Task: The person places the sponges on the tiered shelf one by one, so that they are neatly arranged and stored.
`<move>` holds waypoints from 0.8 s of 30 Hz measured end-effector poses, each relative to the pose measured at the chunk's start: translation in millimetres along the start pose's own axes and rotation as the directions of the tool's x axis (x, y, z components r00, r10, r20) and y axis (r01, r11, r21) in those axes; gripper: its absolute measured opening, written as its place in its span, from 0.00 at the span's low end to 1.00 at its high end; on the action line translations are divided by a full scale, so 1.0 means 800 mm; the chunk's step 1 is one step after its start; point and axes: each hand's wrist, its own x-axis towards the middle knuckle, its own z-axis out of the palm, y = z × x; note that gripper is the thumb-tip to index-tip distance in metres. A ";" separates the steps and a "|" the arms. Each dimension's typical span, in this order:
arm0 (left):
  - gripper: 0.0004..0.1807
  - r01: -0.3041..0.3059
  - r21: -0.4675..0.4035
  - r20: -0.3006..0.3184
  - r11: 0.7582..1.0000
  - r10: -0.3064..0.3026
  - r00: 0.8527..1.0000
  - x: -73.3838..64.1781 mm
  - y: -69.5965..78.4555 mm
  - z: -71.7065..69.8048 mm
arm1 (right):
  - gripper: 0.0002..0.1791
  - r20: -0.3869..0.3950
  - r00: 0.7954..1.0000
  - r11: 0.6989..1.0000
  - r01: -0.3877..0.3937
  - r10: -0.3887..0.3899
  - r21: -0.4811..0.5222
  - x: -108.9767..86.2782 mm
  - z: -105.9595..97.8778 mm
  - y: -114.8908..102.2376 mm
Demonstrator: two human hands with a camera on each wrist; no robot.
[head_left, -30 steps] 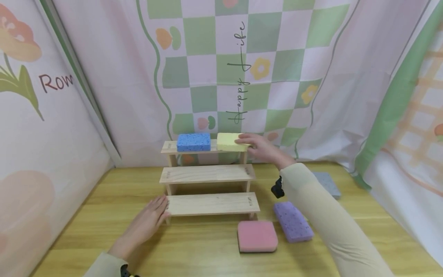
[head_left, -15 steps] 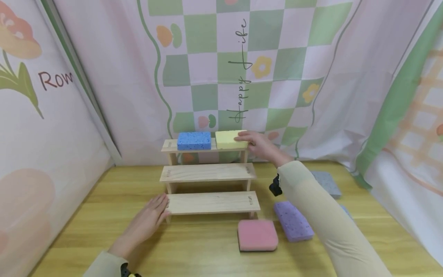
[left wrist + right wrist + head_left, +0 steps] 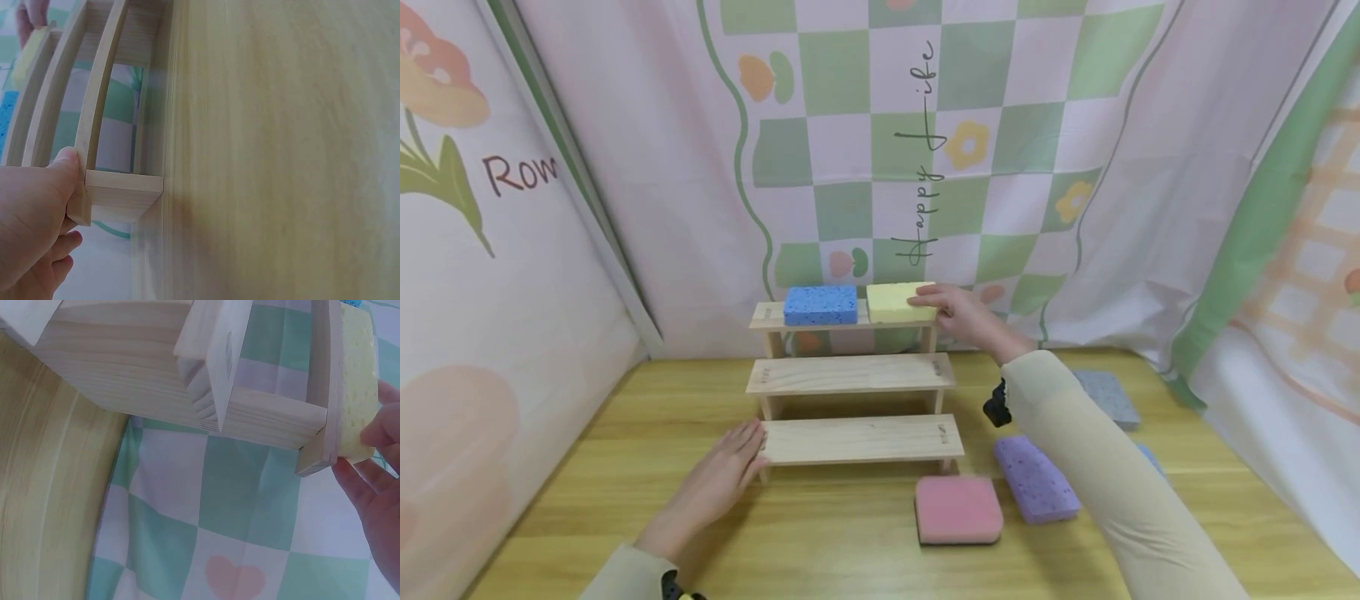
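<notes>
A three-step wooden shelf point(image 3: 850, 375) stands on the table. On its top step lie a speckled blue sponge point(image 3: 820, 306) at the left and a pale yellow sponge point(image 3: 889, 302) at the right, a small gap between them. My right hand point(image 3: 962, 317) holds the yellow sponge by its right end; in the right wrist view, the thumb and fingers close about the sponge point(image 3: 356, 381), and a fingertip meets the shelf board's end. My left hand point(image 3: 726, 467) grips the left end of the lowest step, thumb against the board in the left wrist view and fingers curled beyond it.
A pink sponge point(image 3: 958, 508) lies in front of the shelf's right end. Beside it is a purple sponge point(image 3: 1036, 481), and a grey sponge point(image 3: 1108, 398) lies farther back. Something blue point(image 3: 1152, 460) shows partly behind the right sleeve. Patterned cloth point(image 3: 835, 150) hangs close behind the shelf.
The yellow sponge has shifted slightly left toward the blue one with my right hand on it, then stayed still. The right sleeve has moved a little, uncovering the blue thing. My left hand stays put.
</notes>
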 end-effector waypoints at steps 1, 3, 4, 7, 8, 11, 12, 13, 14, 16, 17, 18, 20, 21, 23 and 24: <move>0.26 0.001 -0.001 0.001 1.000 -0.001 1.000 0.000 0.000 0.000 | 0.30 -0.002 1.000 1.000 0.000 0.000 0.000 0.000 0.000 0.000; 0.26 0.002 -0.004 0.002 1.000 -0.002 1.000 0.000 0.000 0.000 | 0.30 -0.003 1.000 1.000 -0.003 0.003 0.002 0.000 0.000 0.000; 0.26 0.002 -0.005 0.003 1.000 -0.002 1.000 0.000 0.000 0.000 | 0.30 -0.003 1.000 1.000 -0.003 0.003 0.007 0.000 0.000 0.000; 0.26 0.002 -0.007 0.002 1.000 -0.002 1.000 0.000 0.000 -0.001 | 0.30 0.000 1.000 1.000 -0.011 0.011 0.022 0.000 0.000 0.000; 0.26 0.000 -0.007 0.000 1.000 0.000 1.000 0.000 0.000 -0.001 | 0.30 0.000 1.000 1.000 -0.008 0.008 0.024 -0.001 0.000 -0.001; 0.27 -0.003 -0.004 -0.002 1.000 0.003 1.000 0.000 0.000 -0.001 | 0.29 0.000 1.000 1.000 -0.007 0.007 0.027 -0.001 0.000 -0.002; 0.27 -0.004 -0.004 -0.003 1.000 0.004 1.000 0.000 0.000 0.000 | 0.29 -0.001 1.000 1.000 -0.006 0.006 0.027 -0.001 0.000 -0.002; 0.27 -0.003 -0.003 -0.003 1.000 0.003 1.000 0.000 0.000 0.000 | 0.28 -0.001 1.000 1.000 -0.007 0.007 0.027 -0.001 0.001 -0.001; 0.27 -0.004 0.000 -0.004 1.000 0.004 1.000 0.000 0.000 0.000 | 0.28 -0.001 1.000 1.000 -0.007 0.007 0.026 -0.001 0.001 -0.002; 0.27 -0.002 0.000 -0.004 1.000 0.002 1.000 0.000 0.000 0.000 | 0.27 0.000 1.000 1.000 -0.012 0.012 0.028 -0.001 0.001 -0.002; 0.27 0.000 0.000 -0.003 1.000 0.000 1.000 0.000 0.000 0.000 | 0.27 0.000 1.000 0.999 -0.013 0.013 0.029 -0.001 0.002 -0.002; 0.27 0.001 -0.001 -0.002 1.000 -0.001 1.000 0.000 0.000 0.001 | 0.26 0.001 1.000 0.999 -0.015 0.015 0.029 -0.001 0.002 -0.002; 0.27 0.005 -0.005 -0.002 1.000 -0.005 1.000 0.000 0.000 0.001 | 0.26 0.000 1.000 1.000 -0.014 0.014 0.025 -0.002 0.001 -0.003; 0.27 0.006 -0.008 -0.002 1.000 -0.006 1.000 0.000 0.000 0.001 | 0.26 -0.003 1.000 1.000 -0.010 0.010 0.019 -0.002 0.001 -0.003; 0.27 0.007 -0.010 -0.003 1.000 -0.007 1.000 0.000 0.000 0.001 | 0.25 -0.011 1.000 1.000 -0.005 0.006 0.013 -0.004 0.000 -0.003; 0.27 0.008 -0.010 -0.004 1.000 -0.008 1.000 0.000 0.000 0.001 | 0.25 -0.016 1.000 1.000 -0.003 0.003 0.014 -0.005 0.000 -0.004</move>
